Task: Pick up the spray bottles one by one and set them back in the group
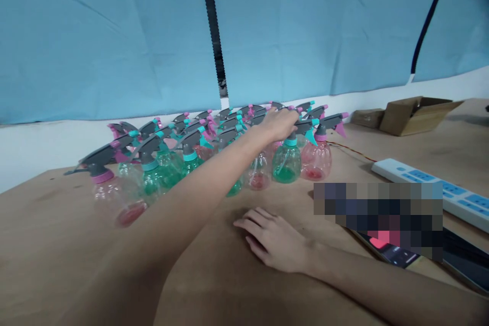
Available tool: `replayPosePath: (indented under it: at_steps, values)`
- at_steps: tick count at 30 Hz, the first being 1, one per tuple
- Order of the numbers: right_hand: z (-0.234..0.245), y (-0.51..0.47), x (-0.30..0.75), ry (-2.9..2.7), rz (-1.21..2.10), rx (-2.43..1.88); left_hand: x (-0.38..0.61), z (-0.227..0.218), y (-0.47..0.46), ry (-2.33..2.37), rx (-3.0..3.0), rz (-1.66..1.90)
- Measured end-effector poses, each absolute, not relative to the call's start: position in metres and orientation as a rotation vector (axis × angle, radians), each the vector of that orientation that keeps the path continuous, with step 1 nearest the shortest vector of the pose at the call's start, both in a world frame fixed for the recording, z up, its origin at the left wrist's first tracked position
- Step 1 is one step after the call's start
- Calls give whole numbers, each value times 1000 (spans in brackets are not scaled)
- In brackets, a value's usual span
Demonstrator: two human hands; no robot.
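Observation:
My left hand (280,123) reaches across to a group of spray bottles, its fingers curled down at the grey head of a spray bottle with green liquid (287,167) and a teal collar. The fingertips are partly hidden. Beside that bottle, on its right, stands a pink spray bottle (316,160); a clear one with a little red liquid (259,173) is on its left. My right hand (277,239) lies on the wooden table (214,285), fingers stretched out and slightly apart, holding nothing. My left forearm hides some of the bottles.
Several more pink and green spray bottles stand close together; a tilted pink one (114,196) is nearest at the left. To the right are a white power strip (428,183), a phone (397,254) partly covered by blurred blocks, and an open cardboard box (410,117). Blue sheeting (286,25) covers the wall.

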State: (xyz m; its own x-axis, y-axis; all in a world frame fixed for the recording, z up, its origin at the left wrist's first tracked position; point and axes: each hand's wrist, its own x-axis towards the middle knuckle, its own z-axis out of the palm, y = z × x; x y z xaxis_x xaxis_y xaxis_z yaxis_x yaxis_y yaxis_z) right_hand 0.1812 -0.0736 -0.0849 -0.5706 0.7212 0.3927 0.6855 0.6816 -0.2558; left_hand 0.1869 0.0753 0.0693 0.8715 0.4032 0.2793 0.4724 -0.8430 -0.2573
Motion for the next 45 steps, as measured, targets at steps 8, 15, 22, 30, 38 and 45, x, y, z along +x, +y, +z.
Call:
replayPosePath:
  at_steps: [8,15,22,30,38,45]
  values:
    - [-85,-74,182,-2451,90,-1082,178,77,57,-432,-2865,-294]
    - [-81,-78,183,-2484,84,-984,152,79,13,-341,-2858,-275]
    - [-77,-91,180,-2511,-6,-649,84,81,-13,-680,-2808,-221]
    - [-78,-90,181,-2401,24,-789,4,76,1,-987,-2842,-499]
    - [-91,-76,182,-1954,268,-1325,-4,32,9,-1381,-3154,-1369]
    - [-98,-69,187,-1923,396,-1335,-6,10,20,-1509,-3353,-1539]
